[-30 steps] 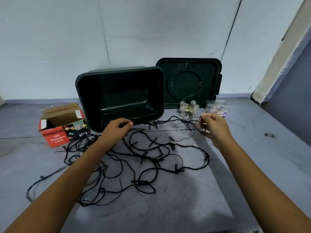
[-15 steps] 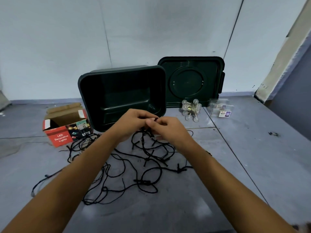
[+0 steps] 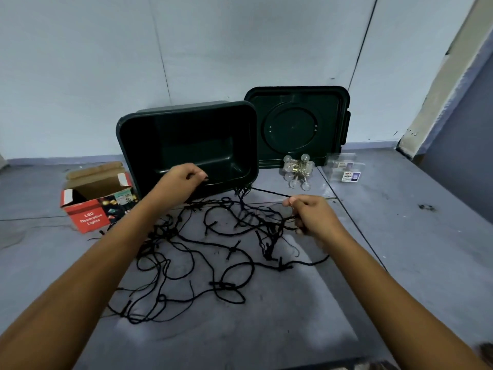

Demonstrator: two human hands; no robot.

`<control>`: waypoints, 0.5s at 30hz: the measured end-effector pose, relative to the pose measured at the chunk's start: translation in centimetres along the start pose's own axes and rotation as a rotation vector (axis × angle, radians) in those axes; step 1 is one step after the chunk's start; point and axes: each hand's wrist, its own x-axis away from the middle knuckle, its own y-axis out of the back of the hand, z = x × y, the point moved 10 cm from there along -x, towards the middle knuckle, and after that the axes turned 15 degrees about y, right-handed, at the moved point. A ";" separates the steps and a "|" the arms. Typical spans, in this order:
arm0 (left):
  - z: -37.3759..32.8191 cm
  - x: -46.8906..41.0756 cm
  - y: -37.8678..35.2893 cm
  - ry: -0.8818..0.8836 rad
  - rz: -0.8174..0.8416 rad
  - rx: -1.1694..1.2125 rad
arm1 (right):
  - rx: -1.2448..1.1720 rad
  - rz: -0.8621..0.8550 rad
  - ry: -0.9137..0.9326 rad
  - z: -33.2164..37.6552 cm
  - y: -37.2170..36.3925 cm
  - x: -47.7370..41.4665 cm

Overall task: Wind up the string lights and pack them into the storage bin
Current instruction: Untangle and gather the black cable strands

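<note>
- So, my right hand (image 3: pixel 312 212) is clamped on the string lights (image 3: pixel 213 252), pinching a few black strands, with 1 stretch pulled taut so it draws free of the tangle.
- My left hand (image 3: pixel 184 180) is curled, fingertips pinched together before the storage bin (image 3: pixel 186 109). It seems to grip a strand, though the dark plastic behind hides the wire.
- Most of the lights lie loose on the floor between my arms, not yet wound, none in the bin.
- The bin lies tipped, mouth toward me, I judge for easy loading. Its lid (image 3: pixel 296 124) leans on the wall.
- A bundle of clear bulbs (image 3: pixel 297 170) and a red box (image 3: pixel 90 206) sit aside.
</note>
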 end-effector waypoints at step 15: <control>-0.3 1.0 -0.4 -0.108 -0.079 -0.079 | -0.977 -0.379 -0.140 -0.8 3.3 -1.1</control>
